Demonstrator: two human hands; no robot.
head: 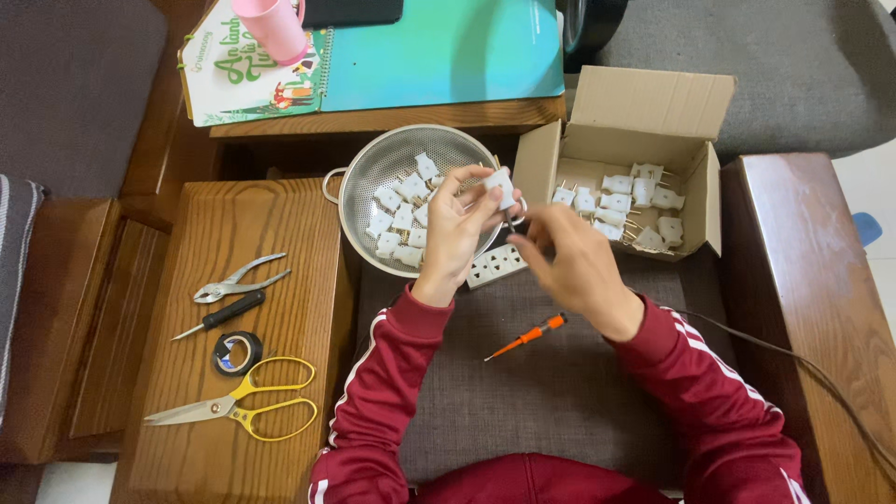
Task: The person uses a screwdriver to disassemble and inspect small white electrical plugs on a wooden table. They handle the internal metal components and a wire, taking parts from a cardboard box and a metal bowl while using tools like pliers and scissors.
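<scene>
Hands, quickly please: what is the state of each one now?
Left hand: closed on a white plug, held above the metal colander.
Right hand: fingers pinched at the plug's underside; whether it holds anything cannot be told.

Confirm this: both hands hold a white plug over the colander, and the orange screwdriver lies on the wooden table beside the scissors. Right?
Not quite. The orange screwdriver lies on the grey cushion below the hands, not on the wooden table beside the scissors. The head view shows it. Left hand and right hand do hold the white plug over the colander.

Dark wooden bench (pixel 233 308) with grey cushions (pixel 551 392), pale floor beyond.
</scene>
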